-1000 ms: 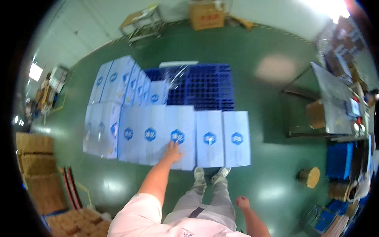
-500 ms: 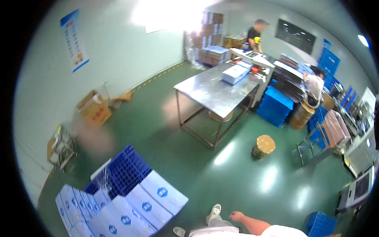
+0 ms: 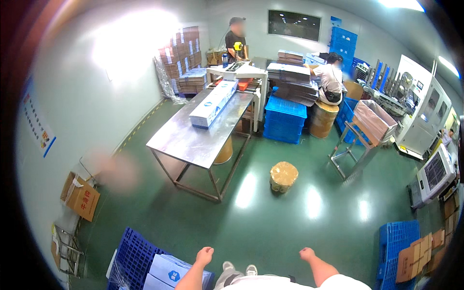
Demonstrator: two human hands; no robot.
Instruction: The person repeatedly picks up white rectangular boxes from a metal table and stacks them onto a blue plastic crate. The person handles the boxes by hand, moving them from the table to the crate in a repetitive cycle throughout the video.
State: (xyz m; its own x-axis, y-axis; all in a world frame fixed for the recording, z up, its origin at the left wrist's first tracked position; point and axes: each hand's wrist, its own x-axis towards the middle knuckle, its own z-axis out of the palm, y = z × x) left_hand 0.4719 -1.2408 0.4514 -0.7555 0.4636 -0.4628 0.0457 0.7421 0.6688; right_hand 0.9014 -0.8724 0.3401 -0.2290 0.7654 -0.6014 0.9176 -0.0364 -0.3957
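My left hand (image 3: pixel 205 255) hangs at the lower middle with its fingers loosely curled and nothing visible in it. It is nearest to the white-and-blue cartons (image 3: pixel 162 270) at the lower left, just apart from them. To the right, my right hand (image 3: pixel 306 253) is held out over the green floor, also loosely curled, touching nothing. A blue plastic pallet (image 3: pixel 137 253) stands tilted beside the cartons. Ahead, white cartons (image 3: pixel 212 105) lie in a row on a steel table (image 3: pixel 181 140), reaching back to a white-framed machine (image 3: pixel 261 94).
A taped round drum (image 3: pixel 283 175) stands on the floor ahead. Blue crates (image 3: pixel 285 118) and cardboard stacks are beyond it. One person (image 3: pixel 235 41) stands behind the machine; another (image 3: pixel 329 77) sits at the right. Blue pallets (image 3: pixel 396 246) and an air cooler (image 3: pixel 435 174) stand at right.
My view has swung right and come closer to the steel table. The carton stack has slid toward the lower left edge. My left hand has come into view; my right hand is still empty.
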